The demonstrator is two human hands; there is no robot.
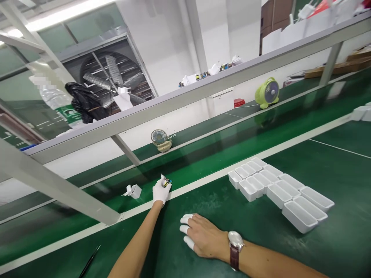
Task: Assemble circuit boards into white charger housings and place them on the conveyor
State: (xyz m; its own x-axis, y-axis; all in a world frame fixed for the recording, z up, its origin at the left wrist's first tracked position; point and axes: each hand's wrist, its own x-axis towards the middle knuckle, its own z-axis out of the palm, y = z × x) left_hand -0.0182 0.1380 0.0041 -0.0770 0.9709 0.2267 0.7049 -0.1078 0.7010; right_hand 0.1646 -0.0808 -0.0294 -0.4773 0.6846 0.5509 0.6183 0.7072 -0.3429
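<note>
Meanwhile, at a green bench, a worker's L hand [161,192], in a white glove, reaches fwd w/ its fingers closed around a sm. circuit board [167,182], whose yellow, blue & dark parts poke out past the fingertips. The board is at the near side of the green lane [208,154], just beyond the white strip [199,184] edging the worktop [171,251]; can't tell if hand or board touches the lane's surface.

The R hand [207,236] is palm-down over the worktop, fingers loose & slightly apart, nothing visible in its grip. White finger caps [189,242] cover three fingertips; a round-faced wristwatch [235,241] on a dark-red strap circles the wrist.

To the R, open-topped white trays [276,199] sit in close-set rows on the worktop, well apart from the R hand. L of the gloved hand, a sm. white case [135,191] is on the lane, near but not touching it. A black pen [90,261] lies at lower L.

In the bkgd, a beige mini fan [159,139] & a lime-green fan [268,92] stand across the lane, under a long shelf [162,102] w/ loose parts [214,69] on top. Upper L: a big wall fan [116,77], partly behind a black bag [87,104].
</note>
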